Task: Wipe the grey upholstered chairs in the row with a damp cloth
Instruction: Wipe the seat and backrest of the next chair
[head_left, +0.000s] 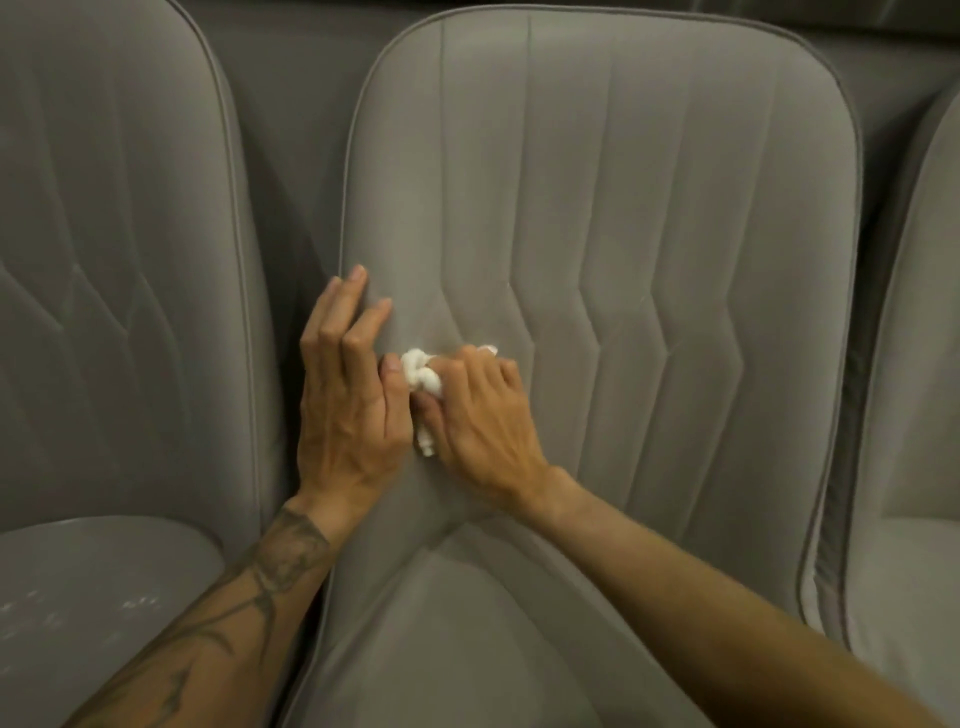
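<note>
The right hand (483, 415) curls round a wadded white cloth (422, 376), pressing it to the lower left of the middle chair's backrest (649, 234). The left hand (348, 395) lies flat beside it, fingers straight. The cloth looks soft, light and limp, best kept bunched in the palm; the padding should give under pressure.

Dim, warm, even light
Deep shadow fills the gaps between the chair backs (623, 208); the white cloth (422, 375) is nearly blown out. Wide-angle distortion bends the frame edges, and detail is slightly soft throughout.
</note>
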